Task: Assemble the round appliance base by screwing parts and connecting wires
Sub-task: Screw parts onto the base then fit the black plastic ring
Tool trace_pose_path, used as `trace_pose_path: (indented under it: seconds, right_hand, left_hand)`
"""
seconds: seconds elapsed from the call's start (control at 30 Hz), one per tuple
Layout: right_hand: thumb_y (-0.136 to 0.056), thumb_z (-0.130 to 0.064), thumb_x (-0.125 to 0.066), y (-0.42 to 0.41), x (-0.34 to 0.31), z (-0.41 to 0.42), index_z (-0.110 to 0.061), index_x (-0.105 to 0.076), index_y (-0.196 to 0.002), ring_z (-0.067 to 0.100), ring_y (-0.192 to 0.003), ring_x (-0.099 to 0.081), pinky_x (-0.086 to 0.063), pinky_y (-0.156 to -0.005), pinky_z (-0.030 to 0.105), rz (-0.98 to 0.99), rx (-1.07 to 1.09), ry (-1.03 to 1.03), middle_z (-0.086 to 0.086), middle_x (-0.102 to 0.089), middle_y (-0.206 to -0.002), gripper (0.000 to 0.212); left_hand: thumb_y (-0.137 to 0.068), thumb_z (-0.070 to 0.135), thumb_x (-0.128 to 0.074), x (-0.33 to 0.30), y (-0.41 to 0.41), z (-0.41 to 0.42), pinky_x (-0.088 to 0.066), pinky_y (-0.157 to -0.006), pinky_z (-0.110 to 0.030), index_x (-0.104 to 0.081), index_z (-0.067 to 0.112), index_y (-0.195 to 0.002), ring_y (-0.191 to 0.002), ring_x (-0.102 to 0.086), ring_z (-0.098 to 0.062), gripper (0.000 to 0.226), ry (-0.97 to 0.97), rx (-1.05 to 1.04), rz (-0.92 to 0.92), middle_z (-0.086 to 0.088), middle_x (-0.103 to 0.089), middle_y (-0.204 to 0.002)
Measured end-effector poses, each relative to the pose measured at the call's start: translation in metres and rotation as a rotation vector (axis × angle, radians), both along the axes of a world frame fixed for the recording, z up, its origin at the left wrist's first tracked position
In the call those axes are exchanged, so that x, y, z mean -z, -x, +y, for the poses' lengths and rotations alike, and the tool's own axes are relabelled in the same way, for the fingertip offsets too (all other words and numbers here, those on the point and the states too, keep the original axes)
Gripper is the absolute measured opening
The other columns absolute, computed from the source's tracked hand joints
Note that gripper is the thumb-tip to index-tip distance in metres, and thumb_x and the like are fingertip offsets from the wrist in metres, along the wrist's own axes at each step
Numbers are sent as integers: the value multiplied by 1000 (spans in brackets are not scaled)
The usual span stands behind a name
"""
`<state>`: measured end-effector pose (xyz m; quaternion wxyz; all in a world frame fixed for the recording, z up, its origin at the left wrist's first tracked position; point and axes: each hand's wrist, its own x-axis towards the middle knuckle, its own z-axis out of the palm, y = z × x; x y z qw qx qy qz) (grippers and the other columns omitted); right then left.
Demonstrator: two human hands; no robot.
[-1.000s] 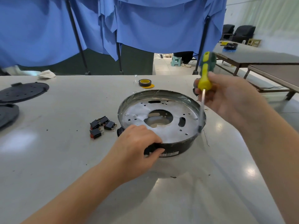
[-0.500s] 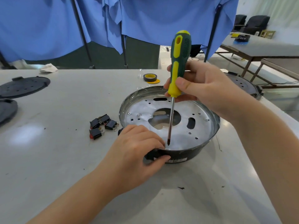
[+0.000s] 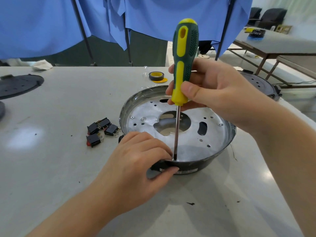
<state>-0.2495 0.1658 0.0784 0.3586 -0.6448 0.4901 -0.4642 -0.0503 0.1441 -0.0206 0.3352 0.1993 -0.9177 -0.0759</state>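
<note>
The right hand point(image 3: 215, 89) grips a screwdriver point(image 3: 183, 65) upright — thumb and fingers curled round its handle, tip down just beside the left fingertips. The left hand point(image 3: 136, 165) clamps the near rim of the base point(image 3: 213, 134) — fingers curled over inside, thumb pressing outside. Switches point(image 3: 100, 130) lie left of those fingers.

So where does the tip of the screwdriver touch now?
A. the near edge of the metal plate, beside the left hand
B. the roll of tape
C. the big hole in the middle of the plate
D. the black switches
A: the screwdriver stands upright in the right hand, its tip down at the near edge of the metal plate, beside the left hand.
</note>
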Motion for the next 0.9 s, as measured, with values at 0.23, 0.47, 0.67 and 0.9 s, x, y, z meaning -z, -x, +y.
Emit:
trace_pose_path:
  seconds: [0.23,0.47,0.67,0.9]
  right_hand:
    - [-93,-4,-52,-1,-3,3,-16,-53,-118,14,-94,-70,-57,-77,25,55,-27,14,-4,-72,-93,28]
    - [-77,-18,-68,-5,-8,10,-7,-56,-114,18,-89,-72,-58,-76,28,85,-33,66,6,-72,-95,40]
    - [-64,-38,-85,-16,-9,12,-15,-55,-108,23,-70,-65,-56,-65,36,296,117,210,7,-65,-78,58]
    - [-55,-64,-77,-27,-8,16,-10,-49,-65,19,-45,-51,-46,-39,35,394,277,220,10,-57,-62,61]
  left_hand:
    - [-83,37,-68,-1,0,1,-46,-76,-33,-73,21,-82,-84,-62,-8,17,-13,-5,-8,15,-69,-91]
    - [-83,45,-64,-8,-1,5,-47,-75,-33,-73,19,-80,-82,-64,-8,27,-76,2,-9,14,-69,-87]
    - [-90,37,-52,-21,-3,6,-50,-73,-29,-71,21,-85,-85,-66,-8,25,-352,5,204,13,-69,-85]
    - [-65,29,-86,-56,18,3,-51,-55,-12,-74,31,-83,-70,-71,-6,21,-616,12,348,13,-73,-75]
